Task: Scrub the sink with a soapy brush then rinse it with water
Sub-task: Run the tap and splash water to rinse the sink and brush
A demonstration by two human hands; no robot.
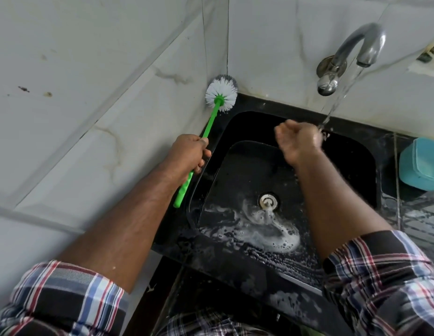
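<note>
Both hands are over the sink. My left hand is curled tight round the green handle of the brush, gripping it about midway, with the handle's end poking out below my fist. I hold the brush off the basin, slanting up and away to the left, so its white bristle head sits in the wall corner at the back left of the sink rim; whether the bristles touch the tiles I cannot tell. My right hand is a loose fist holding nothing, raised above the back of the basin, its far edge wet and right at the foot of the running water.

Nearest me, the front rim of the black sink is wet and speckled with bubbles. In the basin, a patch of white foam lies just in front of the drain and reaches up to it. Plaid sleeves are rolled up on both my arms.

Further back, the tap comes out of the tiled wall at the right, and its stream falls toward the back right of the sink. A teal tub sits on the dark worktop just right of the sink.
</note>
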